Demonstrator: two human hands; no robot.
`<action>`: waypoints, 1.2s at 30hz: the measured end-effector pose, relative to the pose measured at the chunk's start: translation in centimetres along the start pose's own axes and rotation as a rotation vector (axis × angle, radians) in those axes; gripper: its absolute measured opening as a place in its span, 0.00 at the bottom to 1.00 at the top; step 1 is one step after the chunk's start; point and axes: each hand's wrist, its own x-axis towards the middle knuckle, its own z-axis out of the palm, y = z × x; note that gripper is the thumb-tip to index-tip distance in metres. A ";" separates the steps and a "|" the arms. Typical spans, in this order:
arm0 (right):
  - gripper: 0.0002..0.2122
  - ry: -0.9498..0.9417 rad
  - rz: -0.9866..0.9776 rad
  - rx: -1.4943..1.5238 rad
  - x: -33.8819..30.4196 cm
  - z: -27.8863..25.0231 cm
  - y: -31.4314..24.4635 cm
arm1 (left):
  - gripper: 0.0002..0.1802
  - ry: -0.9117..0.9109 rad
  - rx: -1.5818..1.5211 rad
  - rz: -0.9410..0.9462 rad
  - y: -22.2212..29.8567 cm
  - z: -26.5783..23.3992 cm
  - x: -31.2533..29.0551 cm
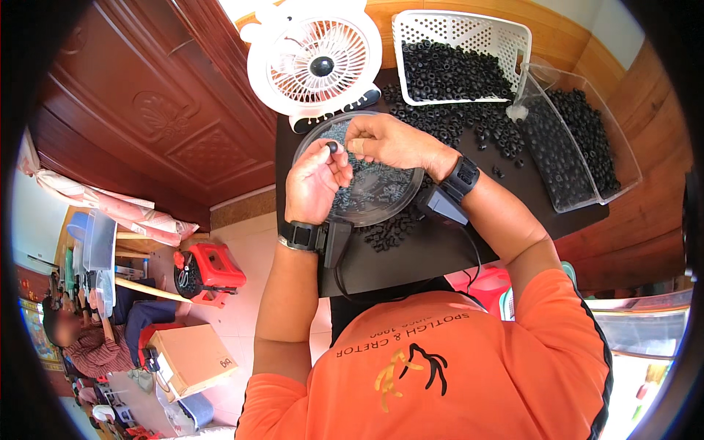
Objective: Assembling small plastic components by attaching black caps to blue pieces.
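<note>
My left hand (313, 183), palm turned up, pinches a small black round cap-like part (333, 147) between thumb and fingertips. Just to its right, my right hand (396, 143) is closed in a pinch, its fingertips close to that part. What those fingertips hold, if anything, is too small to make out. A tan strip wraps one right finger. Both hands are over a round clear plastic tray (357, 218) holding many tiny grey-green pieces (381, 180). Black wristbands with attached devices sit on both wrists.
A white fan (321, 66) stands behind the tray. Black parts fill a white perforated basket (463, 22) and a clear bin (587, 136); more loose parts (440, 121) lie on the dark table (411, 268). Cables hang at the front edge. Another person (103, 352) sits far left.
</note>
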 end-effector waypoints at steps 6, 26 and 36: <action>0.09 0.027 -0.002 0.001 -0.1 -0.3 -0.5 | 0.10 -0.015 -0.058 0.056 0.5 0.7 -0.2; 0.07 -0.007 -0.063 0.075 0.0 -1.1 -0.4 | 0.13 0.054 0.320 0.034 0.4 1.7 -0.2; 0.05 -0.007 -0.206 -0.256 -0.7 -1.0 -2.8 | 0.14 0.003 0.359 -0.013 0.5 2.0 -0.5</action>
